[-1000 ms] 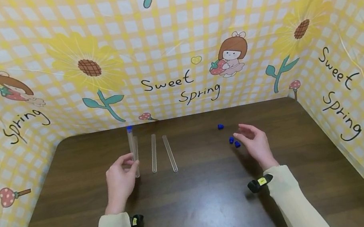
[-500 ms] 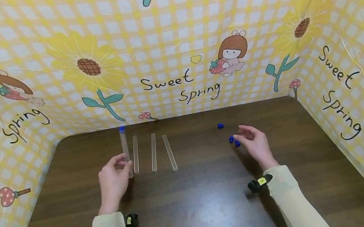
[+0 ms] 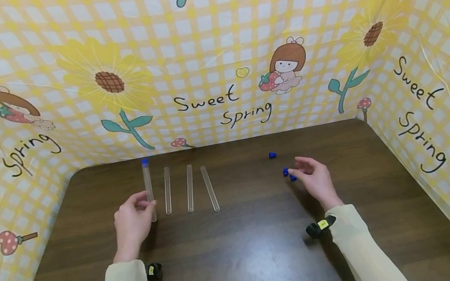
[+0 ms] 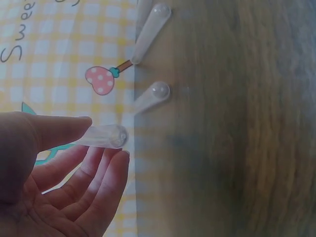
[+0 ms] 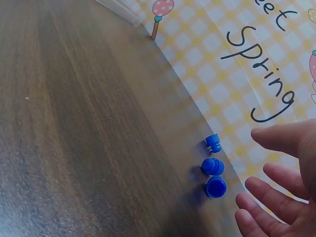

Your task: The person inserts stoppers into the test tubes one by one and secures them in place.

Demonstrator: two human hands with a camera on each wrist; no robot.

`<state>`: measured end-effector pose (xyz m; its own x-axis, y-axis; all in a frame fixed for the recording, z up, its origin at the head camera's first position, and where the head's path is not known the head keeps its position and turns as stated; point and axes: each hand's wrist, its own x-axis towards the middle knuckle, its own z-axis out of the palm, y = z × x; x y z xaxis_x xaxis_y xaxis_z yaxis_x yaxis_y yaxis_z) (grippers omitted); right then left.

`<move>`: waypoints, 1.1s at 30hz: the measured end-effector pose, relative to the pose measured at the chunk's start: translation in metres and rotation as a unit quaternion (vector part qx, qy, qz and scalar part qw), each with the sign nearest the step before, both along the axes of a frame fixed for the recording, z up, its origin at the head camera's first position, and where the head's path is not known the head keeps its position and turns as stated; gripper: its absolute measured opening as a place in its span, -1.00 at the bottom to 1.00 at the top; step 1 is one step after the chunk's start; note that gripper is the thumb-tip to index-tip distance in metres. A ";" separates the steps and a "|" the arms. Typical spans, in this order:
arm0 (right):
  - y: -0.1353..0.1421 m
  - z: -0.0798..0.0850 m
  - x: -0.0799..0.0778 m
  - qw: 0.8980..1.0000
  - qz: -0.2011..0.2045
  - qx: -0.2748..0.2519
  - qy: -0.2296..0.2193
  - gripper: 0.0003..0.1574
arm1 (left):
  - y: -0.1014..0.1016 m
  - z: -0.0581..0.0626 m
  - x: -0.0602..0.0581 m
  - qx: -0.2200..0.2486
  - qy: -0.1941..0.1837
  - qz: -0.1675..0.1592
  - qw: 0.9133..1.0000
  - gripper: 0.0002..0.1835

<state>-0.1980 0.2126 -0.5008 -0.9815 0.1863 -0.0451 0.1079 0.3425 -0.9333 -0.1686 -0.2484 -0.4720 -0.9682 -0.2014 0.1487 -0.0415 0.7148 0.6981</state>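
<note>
My left hand (image 3: 133,222) pinches a clear test tube (image 3: 149,186) with a blue cap (image 3: 145,162) on its far end. In the left wrist view, the rounded bottom of that tube (image 4: 117,136) pokes out between thumb and fingers. Over on the right, my right hand (image 3: 315,180) hovers beside the loose blue caps with its fingers relaxed and spread, holding nothing. Two caps lie close together by its fingertips, and one more cap (image 3: 272,155) sits farther back. The right wrist view shows all three caps, one with its round end (image 5: 216,187) facing the camera.
Three uncapped test tubes lie side by side just right of the left hand: a near one (image 3: 168,190), a middle one (image 3: 190,188) and a right one (image 3: 210,189). A yellow checked cloth (image 3: 209,53) walls in the back and sides of the brown wooden table (image 3: 245,257).
My left hand has shifted left with the capped tube, away from the three uncapped tubes. The right hand has stayed almost in place beside the caps.
</note>
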 end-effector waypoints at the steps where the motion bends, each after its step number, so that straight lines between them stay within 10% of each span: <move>1: 0.000 0.000 0.000 1.000 0.001 0.002 -0.001 -0.36 | -0.001 0.000 0.000 -0.001 -0.006 0.001 1.000 -0.62; 33: -0.004 -0.008 0.001 0.996 0.013 0.085 -0.017 -0.37 | -0.027 -0.011 -0.014 -0.060 -0.077 -0.019 0.995 -0.57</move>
